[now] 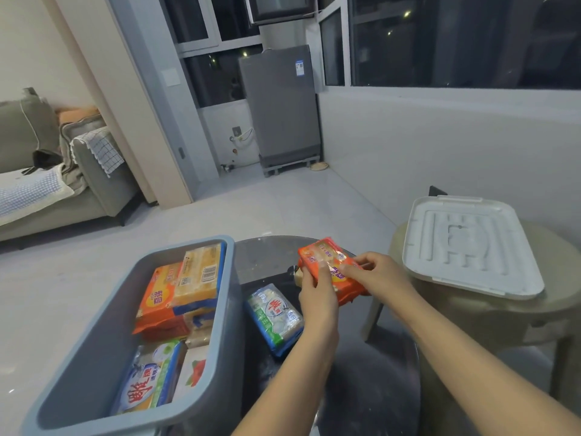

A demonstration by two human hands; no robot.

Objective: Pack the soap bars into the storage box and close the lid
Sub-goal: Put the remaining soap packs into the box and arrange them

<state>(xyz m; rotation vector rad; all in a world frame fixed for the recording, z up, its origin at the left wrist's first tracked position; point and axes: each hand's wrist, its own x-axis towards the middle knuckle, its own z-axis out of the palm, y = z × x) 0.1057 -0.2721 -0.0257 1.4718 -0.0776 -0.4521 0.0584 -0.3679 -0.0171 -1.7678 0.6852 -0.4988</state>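
Both hands, left hand (pixel 316 291), right hand (pixel 374 275), gripping orange soap pack (pixel 327 262)

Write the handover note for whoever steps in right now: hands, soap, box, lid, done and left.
Left hand and right hand: both grip the orange soap pack, held above the dark round table.
Storage box: open, at the left, already holding several soap packs.
Blue and green soap pack: lying on the table beside the box, not yet packed.
Lid: off, resting on the beige stool at the right.
Left: put in the held pack, then the one on the table, then fit the lid.
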